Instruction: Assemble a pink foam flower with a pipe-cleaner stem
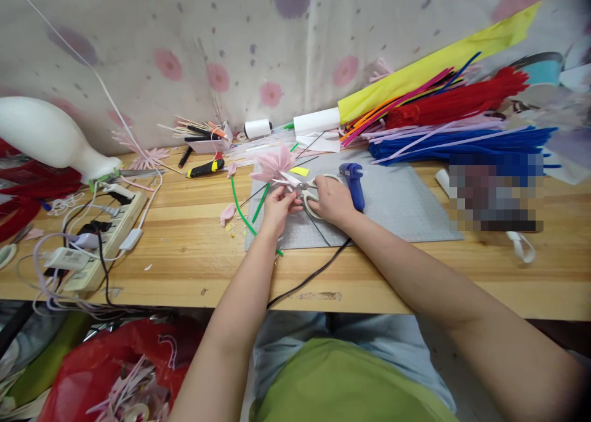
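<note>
A pair of scissors [310, 195] with pale handles is in my right hand [335, 200], whose fingers are wrapped round the loops. The blades point left, across the lower edge of a pink flower [273, 163] made of soft petals. My left hand [279, 211] is closed in a pinch at the base of this flower, close to the blade tips; the exact grip point is partly hidden by the fingers. Just right of my right hand, a blue glue gun [353, 185] rests on the grey cutting mat [397, 206]. Green stems [239, 203] and loose pink petals [228, 214] lie left of my left hand.
Bundles of blue [462, 145] and red pipe cleaners [462, 98] lie at the back right. A black-yellow utility knife [205, 168] and a power strip [111, 243] with tangled cables are to the left. A black cord [314, 277] crosses the table's front edge.
</note>
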`<state>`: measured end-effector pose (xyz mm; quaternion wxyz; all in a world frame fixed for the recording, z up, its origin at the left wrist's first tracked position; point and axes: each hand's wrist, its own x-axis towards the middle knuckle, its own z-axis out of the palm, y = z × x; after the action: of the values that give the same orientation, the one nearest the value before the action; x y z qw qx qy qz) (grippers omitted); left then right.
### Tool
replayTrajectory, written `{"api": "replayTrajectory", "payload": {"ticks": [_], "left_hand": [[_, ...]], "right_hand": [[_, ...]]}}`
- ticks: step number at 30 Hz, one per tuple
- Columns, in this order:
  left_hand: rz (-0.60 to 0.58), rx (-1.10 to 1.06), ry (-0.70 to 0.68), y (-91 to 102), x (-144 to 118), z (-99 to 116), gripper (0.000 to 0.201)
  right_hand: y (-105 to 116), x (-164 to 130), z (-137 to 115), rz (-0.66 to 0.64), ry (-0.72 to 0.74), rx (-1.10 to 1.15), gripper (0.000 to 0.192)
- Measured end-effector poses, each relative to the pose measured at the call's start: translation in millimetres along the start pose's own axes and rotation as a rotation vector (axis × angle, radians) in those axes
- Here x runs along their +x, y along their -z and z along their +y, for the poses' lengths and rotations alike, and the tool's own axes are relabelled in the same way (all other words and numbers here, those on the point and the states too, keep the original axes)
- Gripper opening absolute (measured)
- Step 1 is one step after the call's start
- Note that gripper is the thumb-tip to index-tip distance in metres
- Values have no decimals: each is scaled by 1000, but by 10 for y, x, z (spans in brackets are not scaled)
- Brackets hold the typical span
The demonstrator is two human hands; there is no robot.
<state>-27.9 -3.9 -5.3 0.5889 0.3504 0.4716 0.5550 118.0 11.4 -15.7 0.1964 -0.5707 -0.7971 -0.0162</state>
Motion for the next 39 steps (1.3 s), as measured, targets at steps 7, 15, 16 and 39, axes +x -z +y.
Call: {"api": "replayTrajectory", "payload": {"ticks": [7,15,16,39], "left_hand": [[3,16,-23,-30,-11,-14,14],[37,13,6,-43,-30,15,33],[38,13,5,-42,-28,17,37],[120,-73,-28,130,27,153,46]], "right_hand": [[-6,7,-28,-37,-39,-53,37],[39,21,-31,-133,-95,-22,34],[45,17,-26,-125,-110,4,33],[2,-22,36,37,36,-15,31]]}}
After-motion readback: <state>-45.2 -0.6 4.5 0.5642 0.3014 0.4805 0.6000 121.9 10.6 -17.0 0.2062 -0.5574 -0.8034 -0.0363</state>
